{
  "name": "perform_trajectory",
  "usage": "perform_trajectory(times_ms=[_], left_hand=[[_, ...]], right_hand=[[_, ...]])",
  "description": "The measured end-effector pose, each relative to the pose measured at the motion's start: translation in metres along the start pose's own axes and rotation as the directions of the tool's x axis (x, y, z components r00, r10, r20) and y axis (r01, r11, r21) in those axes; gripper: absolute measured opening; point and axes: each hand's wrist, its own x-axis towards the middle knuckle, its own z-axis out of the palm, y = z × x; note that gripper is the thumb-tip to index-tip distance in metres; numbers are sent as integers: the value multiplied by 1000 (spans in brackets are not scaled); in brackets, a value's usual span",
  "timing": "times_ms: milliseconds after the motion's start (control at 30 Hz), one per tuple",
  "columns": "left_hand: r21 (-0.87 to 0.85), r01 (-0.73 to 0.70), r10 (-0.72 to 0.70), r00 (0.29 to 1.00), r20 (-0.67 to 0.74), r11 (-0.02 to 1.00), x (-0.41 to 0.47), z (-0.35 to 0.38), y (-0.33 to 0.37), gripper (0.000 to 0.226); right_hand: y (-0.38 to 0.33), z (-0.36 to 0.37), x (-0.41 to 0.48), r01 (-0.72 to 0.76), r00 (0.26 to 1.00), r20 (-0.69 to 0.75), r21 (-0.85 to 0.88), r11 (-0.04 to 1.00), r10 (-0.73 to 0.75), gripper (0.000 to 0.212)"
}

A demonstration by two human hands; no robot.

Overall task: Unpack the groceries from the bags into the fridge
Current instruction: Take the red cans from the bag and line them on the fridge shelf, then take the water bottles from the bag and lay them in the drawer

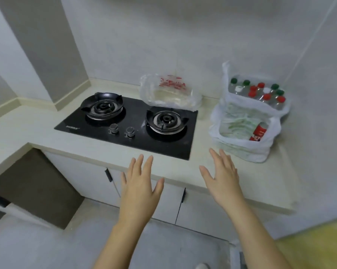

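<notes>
Three plastic bags sit on the pale counter (202,167). A near white bag (239,144) at the right holds a red-labelled bottle (259,133). Behind it a second white bag (228,94) is packed with several bottles (260,92) with red, green and white caps. A clear bag (169,94) with red print lies behind the right burner and looks nearly empty. My left hand (140,187) and my right hand (222,175) hover over the counter's front edge, fingers straight and spread, holding nothing. My right hand is just short of the near white bag. No fridge is in view.
A black glass two-burner hob (132,117) with two knobs fills the counter's middle. Walls close the back and right. White cabinet doors (163,202) run below the counter, with an open dark recess (35,187) at the lower left. Something yellow (315,245) shows at the lower right.
</notes>
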Motion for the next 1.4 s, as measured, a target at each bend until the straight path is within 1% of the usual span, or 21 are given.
perform_trajectory(times_ms=[100, 167, 367, 467, 567, 700, 833, 933, 1000, 1133, 1267, 1333, 1400], left_hand=[[-34, -75, 76, 996, 36, 997, 23, 24, 29, 63], [-52, -114, 117, 992, 53, 992, 42, 42, 49, 63], [-72, -181, 186, 980, 68, 981, 101, 95, 114, 64], [-48, -204, 208, 973, 100, 978, 132, 119, 142, 64], [-42, -202, 206, 970, 126, 978, 158, 141, 163, 65], [-51, -205, 211, 958, 195, 977, 184, 165, 184, 66], [-65, -244, 252, 930, 266, 968, 213, 190, 203, 65], [-94, -262, 278, 911, 303, 961, 238, 213, 220, 63], [-102, -287, 305, 899, 316, 952, 254, 230, 232, 60], [-132, -349, 373, 846, 381, 928, 285, 265, 262, 60], [-117, -394, 401, 790, 463, 912, 302, 297, 290, 64], [-122, -413, 418, 772, 478, 902, 305, 309, 299, 63], [-134, -421, 431, 766, 477, 897, 307, 319, 306, 63]], right_hand=[[33, -16, 20, -86, 995, -55, 9, 996, 87, 63], [52, -28, 37, -104, 990, -90, 11, 995, 104, 64], [102, -65, 106, -78, 986, -149, 13, 997, 79, 60], [124, -87, 148, -65, 982, -180, -4, 998, 64, 56], [142, -102, 182, -64, 982, -177, 32, 997, 68, 50], [160, -109, 214, -71, 986, -149, 15, 997, 72, 47], [178, -108, 233, -121, 989, -84, -38, 992, 118, 46], [192, -110, 241, -167, 983, -86, -90, 982, 160, 40], [203, -115, 241, -206, 974, -115, -70, 976, 197, 36], [223, -123, 239, -270, 955, -127, -11, 963, 267, 46], [234, -128, 240, -321, 938, -142, -9, 947, 316, 43], [237, -130, 239, -353, 926, -144, 4, 936, 349, 43], [241, -129, 239, -376, 917, -140, 11, 926, 374, 48]])
